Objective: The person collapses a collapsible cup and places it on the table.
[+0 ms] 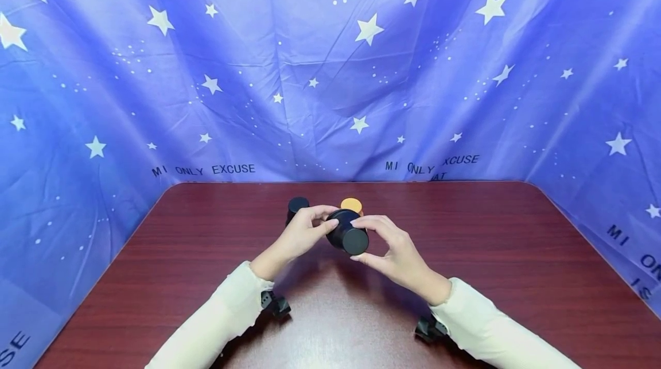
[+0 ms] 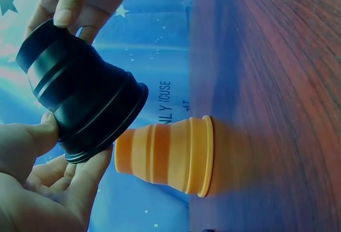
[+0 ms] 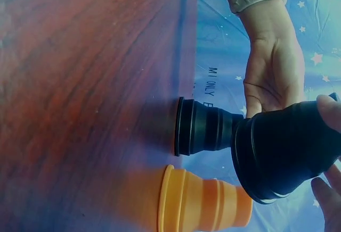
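Note:
Both hands hold a black collapsible cup (image 1: 342, 230) in the air above the table, its narrow base tilted toward the head camera. My left hand (image 1: 299, 235) grips the wide rim end, thumb on the near side. The narrow end is pinched between thumb and fingers of my right hand (image 1: 396, 249). Just behind, an orange collapsible cup (image 2: 165, 157) stands mouth down on the table. A second black collapsible cup (image 3: 205, 127), also mouth down, stands behind the left hand and is partly hidden by it in the head view.
The reddish-brown wooden table (image 1: 170, 277) reaches back to a blue curtain (image 1: 310, 59) with white stars and printed letters. Small black devices are strapped at the left wrist (image 1: 276, 304) and right wrist (image 1: 430, 329).

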Available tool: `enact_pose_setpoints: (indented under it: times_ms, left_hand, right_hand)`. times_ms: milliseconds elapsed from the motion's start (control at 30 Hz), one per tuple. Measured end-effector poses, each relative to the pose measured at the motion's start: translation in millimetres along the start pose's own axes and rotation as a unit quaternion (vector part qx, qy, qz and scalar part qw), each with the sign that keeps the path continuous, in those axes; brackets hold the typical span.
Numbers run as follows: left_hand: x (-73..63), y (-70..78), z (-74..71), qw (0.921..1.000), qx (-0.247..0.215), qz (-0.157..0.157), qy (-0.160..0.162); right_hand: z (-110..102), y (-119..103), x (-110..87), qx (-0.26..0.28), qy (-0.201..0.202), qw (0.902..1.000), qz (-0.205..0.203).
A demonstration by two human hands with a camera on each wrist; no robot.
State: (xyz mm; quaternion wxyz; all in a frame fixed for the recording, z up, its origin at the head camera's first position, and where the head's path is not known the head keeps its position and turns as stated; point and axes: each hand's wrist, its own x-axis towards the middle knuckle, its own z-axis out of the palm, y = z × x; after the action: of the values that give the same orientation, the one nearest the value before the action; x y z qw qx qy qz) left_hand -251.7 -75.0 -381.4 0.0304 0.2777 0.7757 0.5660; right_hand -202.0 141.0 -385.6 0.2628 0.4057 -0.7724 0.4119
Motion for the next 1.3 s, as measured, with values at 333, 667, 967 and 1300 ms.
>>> enact_pose_setpoints:
  times_ms: [333,667,967,1300]
  left_hand:
    - [0.4,-0.6,-2.4,0.9940,-0.104,-0.034,-0.013]
    - [-1.7,0.9,-4.7,0.9967,-0.080,-0.016,0.005]
    - [-1.7,3.0,-2.4,0.9980,-0.060,0.018,0.010]
    - [-3.7,7.5,-2.4,0.9962,-0.070,0.052,0.004]
  right_hand:
    - [-7,2,0.9,0.003,-0.022,0.9997,0.012]
    - [-33,2,9.1,0.039,-0.051,0.9976,0.028]
    - [-29,15,16.2,0.105,-0.022,0.9844,0.140]
    - [-9,23,19.8,0.192,0.001,0.9443,0.267]
